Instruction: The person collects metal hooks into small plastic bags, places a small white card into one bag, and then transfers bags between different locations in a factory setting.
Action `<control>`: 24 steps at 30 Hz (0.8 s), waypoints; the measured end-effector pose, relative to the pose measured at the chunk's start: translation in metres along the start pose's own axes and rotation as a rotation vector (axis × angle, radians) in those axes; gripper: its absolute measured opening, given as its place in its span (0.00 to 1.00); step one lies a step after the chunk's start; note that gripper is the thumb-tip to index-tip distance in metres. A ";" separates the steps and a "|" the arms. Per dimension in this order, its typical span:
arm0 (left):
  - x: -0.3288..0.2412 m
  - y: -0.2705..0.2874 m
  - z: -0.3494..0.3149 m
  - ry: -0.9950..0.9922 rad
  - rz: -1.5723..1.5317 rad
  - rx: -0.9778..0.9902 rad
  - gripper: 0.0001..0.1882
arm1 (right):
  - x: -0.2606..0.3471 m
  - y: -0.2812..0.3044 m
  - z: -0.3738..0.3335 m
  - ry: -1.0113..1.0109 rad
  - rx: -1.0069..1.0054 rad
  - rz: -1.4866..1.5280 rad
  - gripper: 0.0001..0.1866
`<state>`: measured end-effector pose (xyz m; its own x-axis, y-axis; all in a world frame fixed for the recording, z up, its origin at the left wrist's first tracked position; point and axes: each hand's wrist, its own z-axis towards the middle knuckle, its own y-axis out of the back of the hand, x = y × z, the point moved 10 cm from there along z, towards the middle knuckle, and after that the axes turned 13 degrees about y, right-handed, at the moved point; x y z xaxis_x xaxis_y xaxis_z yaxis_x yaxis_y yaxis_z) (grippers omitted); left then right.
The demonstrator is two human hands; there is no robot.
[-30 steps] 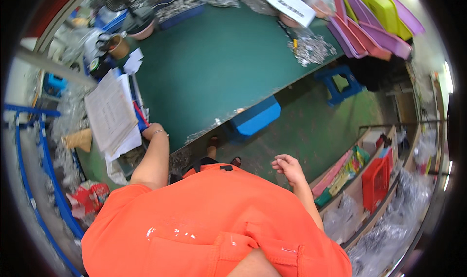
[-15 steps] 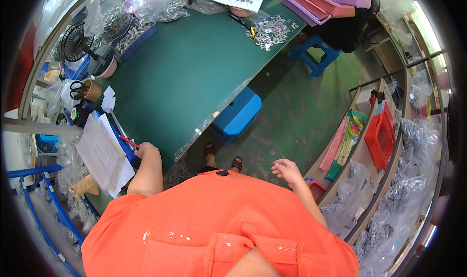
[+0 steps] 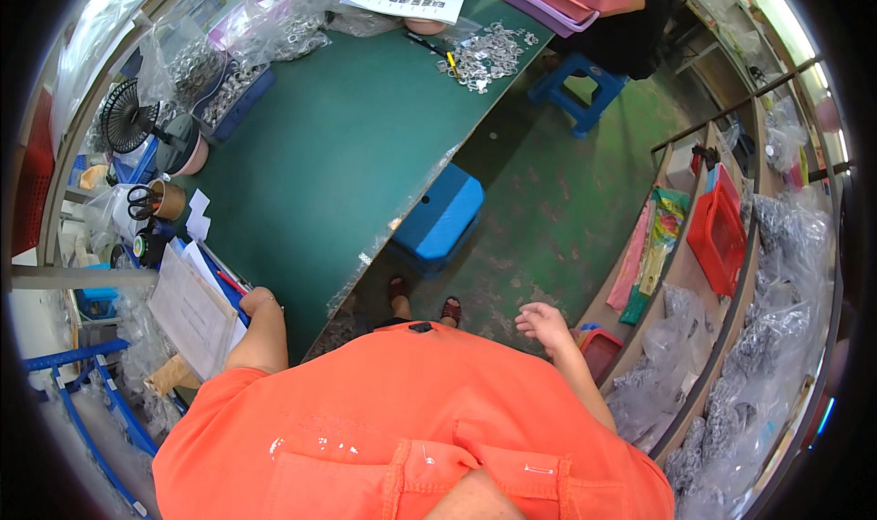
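My left hand (image 3: 261, 304) is at the left end of the green table, beside a blue tray or folder (image 3: 222, 279) with papers on it. A slim red pen (image 3: 230, 282) meets its fingers, which are mostly hidden; they look closed on the pen's end. Silvery pens or rods lie alongside. A worn, pale sheet in a sleeve (image 3: 194, 312) rests on top of white paper (image 3: 236, 331). My right hand (image 3: 545, 326) hangs in the air over the floor, fingers loosely bent and apart, with nothing seen in it.
The green table (image 3: 311, 154) carries a fan (image 3: 128, 118), scissors in a brown cup (image 3: 171, 200), a blue bin of metal parts (image 3: 239, 104) and a loose pile of them (image 3: 493, 58). Blue stools (image 3: 443, 214) stand beside it. Shelves with bags and a red basket (image 3: 715, 237) line the right.
The view has shifted, and the table's things sit lower and slightly left. My left hand and the red pen have moved closer against the tray's edge. My right hand stays raised.
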<state>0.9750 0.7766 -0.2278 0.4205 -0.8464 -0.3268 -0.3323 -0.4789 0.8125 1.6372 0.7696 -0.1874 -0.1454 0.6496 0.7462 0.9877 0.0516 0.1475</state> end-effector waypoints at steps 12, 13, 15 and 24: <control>0.006 0.013 -0.026 0.099 -0.086 0.039 0.17 | -0.008 0.052 -0.016 -0.007 -0.081 -0.027 0.13; 0.009 0.008 -0.028 0.115 -0.079 0.061 0.17 | -0.010 0.057 -0.016 -0.015 -0.083 -0.027 0.13; 0.012 0.003 -0.030 0.142 -0.070 0.099 0.18 | -0.013 0.066 -0.011 -0.030 -0.080 -0.022 0.14; 0.059 0.015 -0.031 0.231 -0.209 -0.052 0.24 | 0.016 0.061 0.052 -0.020 -0.061 -0.022 0.13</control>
<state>1.0207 0.7266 -0.2196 0.6578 -0.6525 -0.3762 -0.1773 -0.6196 0.7647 1.6978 0.8229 -0.2000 -0.1655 0.6642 0.7290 0.9788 0.0201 0.2040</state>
